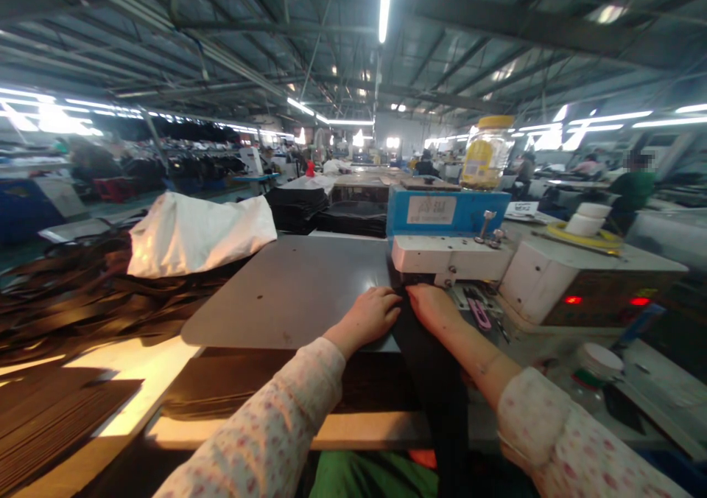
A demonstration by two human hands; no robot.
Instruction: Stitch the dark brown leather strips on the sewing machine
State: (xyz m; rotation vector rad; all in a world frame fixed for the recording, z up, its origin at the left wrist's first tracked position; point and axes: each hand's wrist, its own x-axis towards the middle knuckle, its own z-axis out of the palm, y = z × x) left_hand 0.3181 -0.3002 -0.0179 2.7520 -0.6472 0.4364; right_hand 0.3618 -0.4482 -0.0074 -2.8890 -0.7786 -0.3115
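A long strip of black material (434,380) runs from the machine head down over the table's front edge. My left hand (373,315) lies at its left side, fingers bent together and fingertips on the strip. On the other side, my right hand (434,308) grips the strip's right edge, with its fingertips partly hidden close under the machine head. The blue and white machine (450,251) stands directly in front of both hands. Beneath my left hand is a flat grey metal plate (292,284). Pink-handled thread snips (478,312) rest just right of the machine head.
Brown-black strips (71,292) are heaped at left, partly under a white cloth (199,233). Dark stacked pieces (295,207) lie behind the plate. At right stand a control box (585,277) with red digits and a lidded jar (599,365). A yellow-lidded jar (487,152) tops the machine.
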